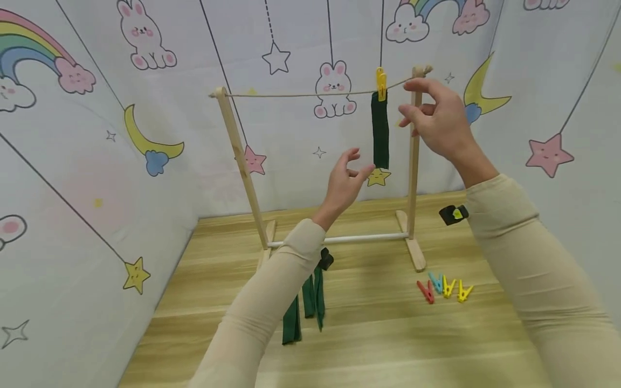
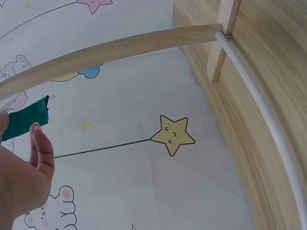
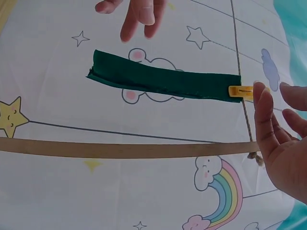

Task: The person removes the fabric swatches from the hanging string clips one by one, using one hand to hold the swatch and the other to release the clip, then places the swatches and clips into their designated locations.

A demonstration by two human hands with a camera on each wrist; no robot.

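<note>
A dark green strip of cloth hangs from a thin rope, held at its top by a yellow clothespin. To the right of the clothespin my right hand is raised in front of the post, fingers loosely bent and holding nothing. In the right wrist view, the fingertips of that hand are close beside the clothespin. My left hand is near the strip's lower end, thumb and fingers apart, with nothing in its grasp. The left wrist view shows part of the strip beyond those fingers.
The rope runs between two wooden posts, joined low down by a white rod. On the wooden table lie several clothespins at right. More green strips lie partly under my left forearm. A black item lies near my right sleeve.
</note>
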